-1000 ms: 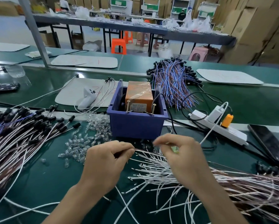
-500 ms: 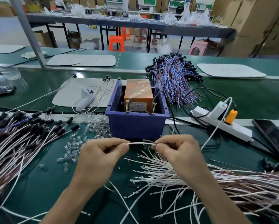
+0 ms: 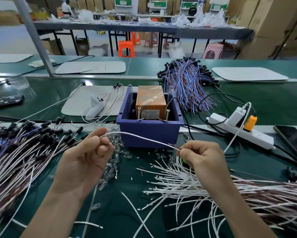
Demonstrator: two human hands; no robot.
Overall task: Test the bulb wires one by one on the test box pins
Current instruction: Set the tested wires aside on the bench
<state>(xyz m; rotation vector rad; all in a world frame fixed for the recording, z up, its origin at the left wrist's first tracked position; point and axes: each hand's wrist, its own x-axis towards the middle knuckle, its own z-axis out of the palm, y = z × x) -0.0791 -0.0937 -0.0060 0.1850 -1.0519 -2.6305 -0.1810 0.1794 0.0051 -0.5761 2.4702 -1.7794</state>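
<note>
The left hand pinches one end of a thin white insulated wire between thumb and forefinger, its other fingers curled. The right hand pinches the opposite end in the same way. The wire arcs between them above the green bench surface. It crosses just in front of the near wall of a dark blue plastic bin, apart from the pins. Inside the bin sits an orange taped test box with two upright brass screw pins at its near face. Between the hands lie scattered small clear glass bulbs. Under the right hand spreads a loose pile of white cut wires. At the left is a heap of wires with black caps. Behind the bin lies a bundle of blue and brown wires, and at the right a white power strip.
</note>
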